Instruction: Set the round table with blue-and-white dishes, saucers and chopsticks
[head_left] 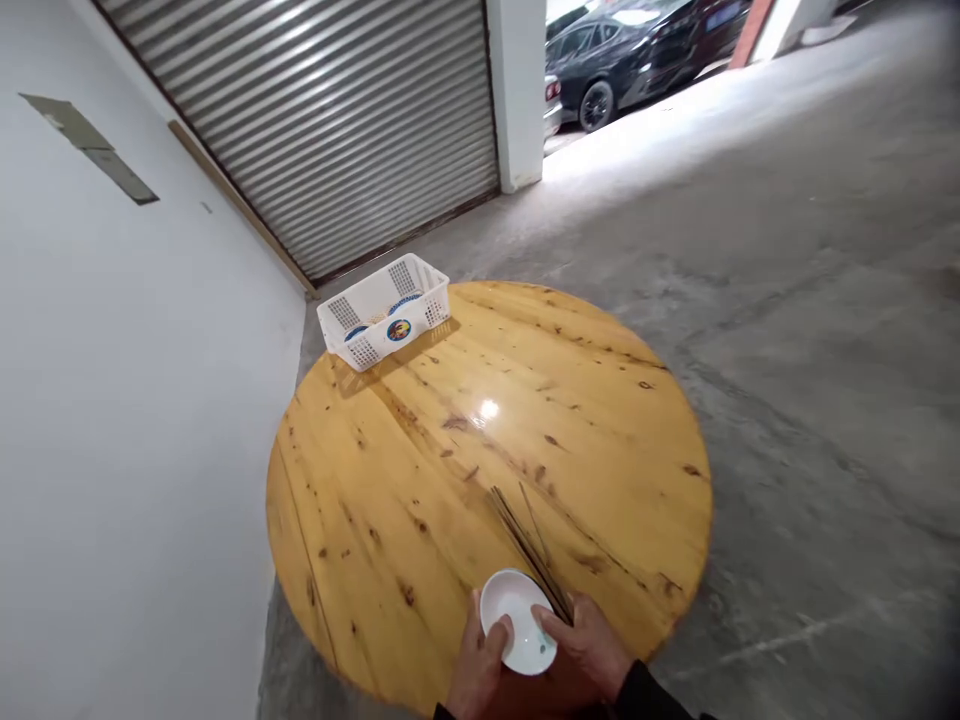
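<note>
A small white bowl [517, 610] is held between my two hands, low in the view at the near edge of the round table. My left hand [480, 655] grips its left side, thumb over the rim and inside. On the other side my right hand [591, 645] pinches the rim with its thumb inside the bowl. That same hand also clasps several dark chopsticks [529, 548], which point away over the table. One thin stick stands apart from the bundle. The fingers under the bowl are hidden.
The round wooden table [420, 450] has a white plastic basket [382, 310] at its far left, with blue-patterned items inside. A white wall [150, 420] runs along the left. Behind are a metal roller shutter [337, 110], a pillar [521, 90] and parked cars [637, 60].
</note>
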